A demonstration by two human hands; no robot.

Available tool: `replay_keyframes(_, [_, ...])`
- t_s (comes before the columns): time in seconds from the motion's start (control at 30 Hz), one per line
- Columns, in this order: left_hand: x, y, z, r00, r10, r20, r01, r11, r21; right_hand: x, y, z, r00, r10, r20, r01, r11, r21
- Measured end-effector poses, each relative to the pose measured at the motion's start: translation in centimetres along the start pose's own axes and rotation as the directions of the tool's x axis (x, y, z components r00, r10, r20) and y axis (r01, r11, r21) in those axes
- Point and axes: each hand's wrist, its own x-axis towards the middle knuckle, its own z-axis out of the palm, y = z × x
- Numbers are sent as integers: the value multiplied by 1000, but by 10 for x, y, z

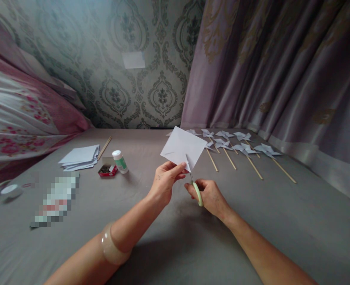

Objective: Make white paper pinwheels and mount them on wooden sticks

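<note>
My left hand (169,178) pinches the lower corner of a white square sheet of paper (182,144), held up above the grey-covered surface with one corner upward. In my right hand (209,196) is a pair of scissors (197,194) with pale green handles. Their blades point up into the paper's lower corner, just beside my left fingertips. Part of the blades shows against the sheet. Several white paper pinwheels (246,149) on wooden sticks lie beyond my right hand, some partly hidden behind the paper.
At the left lie a stack of white paper (79,156) and some wooden sticks (104,147). Near them stand a small red box (107,170) and a white-capped bottle (120,162) with a green label. A blurred-out object (57,200) and a white roll (12,190) lie further left.
</note>
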Motion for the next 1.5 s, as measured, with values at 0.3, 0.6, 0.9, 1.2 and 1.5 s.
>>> replay_keyframes(0.3, [0, 0, 0, 1000, 2, 12, -2, 1000, -3, 1, 3, 0, 999, -34, -11, 34, 999, 5])
replay_keyframes(0.6, [0, 0, -1, 1000, -1, 7, 1, 1000, -3, -1, -1, 0, 999, -21, -33, 21, 1000, -12])
replay_keyframes(0.9, [1, 0, -1, 1000, -1, 4, 1, 1000, -10, 0, -1, 0, 999, -14, -42, 12, 1000, -26])
replay_keyframes(1.2, [1, -1, -1, 1000, 3, 6, -3, 1000, -2, -1, -1, 0, 999, -12, -37, 11, 999, -37])
replay_keyframes(1.5, [1, -1, -1, 1000, -3, 6, 4, 1000, -4, -1, -2, 0, 999, -8, -44, 6, 999, -40])
